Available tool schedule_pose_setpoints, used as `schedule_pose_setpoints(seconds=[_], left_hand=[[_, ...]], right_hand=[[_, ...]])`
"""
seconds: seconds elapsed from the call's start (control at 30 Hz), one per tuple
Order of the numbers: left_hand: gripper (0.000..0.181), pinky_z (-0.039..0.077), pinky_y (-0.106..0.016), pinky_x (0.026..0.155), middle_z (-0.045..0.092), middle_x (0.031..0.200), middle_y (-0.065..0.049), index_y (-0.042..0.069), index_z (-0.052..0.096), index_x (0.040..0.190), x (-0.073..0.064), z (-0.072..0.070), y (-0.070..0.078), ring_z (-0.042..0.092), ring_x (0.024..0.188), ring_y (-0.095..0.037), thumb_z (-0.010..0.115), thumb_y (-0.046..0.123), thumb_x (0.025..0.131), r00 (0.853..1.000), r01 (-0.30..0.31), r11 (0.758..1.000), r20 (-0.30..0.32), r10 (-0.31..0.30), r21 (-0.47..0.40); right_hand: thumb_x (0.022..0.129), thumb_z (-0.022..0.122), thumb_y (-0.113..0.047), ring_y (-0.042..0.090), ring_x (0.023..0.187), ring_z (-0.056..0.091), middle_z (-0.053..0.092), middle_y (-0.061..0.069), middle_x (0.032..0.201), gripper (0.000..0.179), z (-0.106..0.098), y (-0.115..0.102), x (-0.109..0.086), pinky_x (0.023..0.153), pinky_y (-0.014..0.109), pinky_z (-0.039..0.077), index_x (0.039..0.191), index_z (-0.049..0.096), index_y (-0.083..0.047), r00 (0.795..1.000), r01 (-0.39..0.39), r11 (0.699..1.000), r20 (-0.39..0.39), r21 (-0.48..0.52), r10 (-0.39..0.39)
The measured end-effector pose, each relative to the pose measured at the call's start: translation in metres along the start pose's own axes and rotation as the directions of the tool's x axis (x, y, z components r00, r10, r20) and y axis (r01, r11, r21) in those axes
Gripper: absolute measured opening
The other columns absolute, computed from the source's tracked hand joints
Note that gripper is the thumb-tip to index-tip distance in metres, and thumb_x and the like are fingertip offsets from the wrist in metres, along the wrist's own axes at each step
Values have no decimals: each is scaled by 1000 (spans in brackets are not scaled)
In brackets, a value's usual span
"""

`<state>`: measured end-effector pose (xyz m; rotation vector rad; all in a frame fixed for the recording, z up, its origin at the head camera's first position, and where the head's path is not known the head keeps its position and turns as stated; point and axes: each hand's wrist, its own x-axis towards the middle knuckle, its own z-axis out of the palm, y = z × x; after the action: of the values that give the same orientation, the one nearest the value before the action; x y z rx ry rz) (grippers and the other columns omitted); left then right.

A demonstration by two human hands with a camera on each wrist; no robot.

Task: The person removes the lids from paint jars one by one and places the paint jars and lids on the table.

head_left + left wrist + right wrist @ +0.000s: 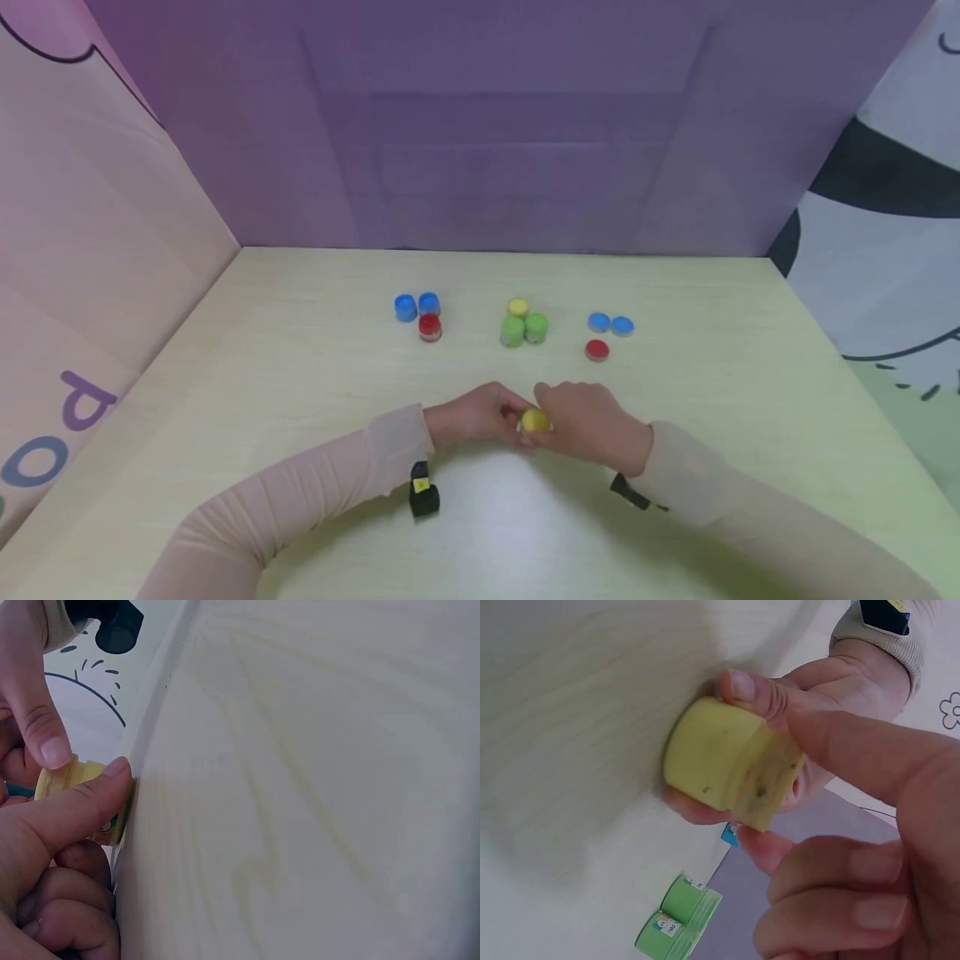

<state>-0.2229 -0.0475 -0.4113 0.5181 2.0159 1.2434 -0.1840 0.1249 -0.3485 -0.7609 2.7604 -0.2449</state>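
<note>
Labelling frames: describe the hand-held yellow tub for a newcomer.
Find the pale table, then the left hand and right hand meeting over it. The yellow tub sits between them; unlike the yellow piece behind the green tubs, it is held.

Counter (315,342), clock read from held jar, 12 o'clock at far edge.
Held jar (536,420): between left grip (480,412) at 9 and right grip (591,425) at 3.
Between 10 and 11: two rear jars (406,308) side by side; front jar (430,328) at right one's 6.
At 12: two middle jars (513,332) side by side; round piece (517,307) behind.
At 1: paired discs (599,322); single disc (597,351) before left one.
Beyond counter, 12: panel (510,167).
</note>
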Motion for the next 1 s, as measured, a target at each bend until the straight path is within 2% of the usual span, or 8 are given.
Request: schedule_pose_setpoints(seconds=[0.17,0.33,0.53,0.77,1.0], left_hand=[[32,35,-25,65,46,62,1,18,71,108,-1,0,1,42,66,-12,77,11,77,1000,-4,1000,4,4,15],[30,35,-25,65,47,62,0,17,72,105,-1,0,1,43,67,-12,78,11,76,1000,-8,1000,-8,8,17],[31,34,-25,65,46,62,0,17,72,105,-1,0,1,42,65,-13,78,11,76,1000,4,1000,-11,-4,17],[35,35,-24,62,48,61,1,17,72,108,-1,0,1,41,62,-12,78,8,75,1000,6,1000,-17,-6,2],[33,35,-26,65,47,63,2,22,72,108,-2,-1,2,42,65,-13,77,11,77,1000,12,1000,1,-12,1]], right_hand=[[83,72,-26,13,55,45,47,-3,63,28,0,3,-2,52,23,40,93,52,-9,998,61,998,4,24,-61],[83,73,-21,11,55,44,46,-4,63,27,-3,4,-5,52,22,39,92,50,-10,994,110,992,-15,62,-109],[84,71,-21,13,55,45,47,-3,62,26,-3,5,-4,51,23,37,93,49,-11,997,72,992,5,100,-73],[84,71,-25,12,53,45,48,-3,61,26,-5,6,-4,50,22,36,95,50,-13,999,30,994,30,101,-34],[83,72,-25,12,52,44,48,-3,61,29,-5,10,-5,49,22,36,97,51,-12,999,48,995,3,90,-48]])
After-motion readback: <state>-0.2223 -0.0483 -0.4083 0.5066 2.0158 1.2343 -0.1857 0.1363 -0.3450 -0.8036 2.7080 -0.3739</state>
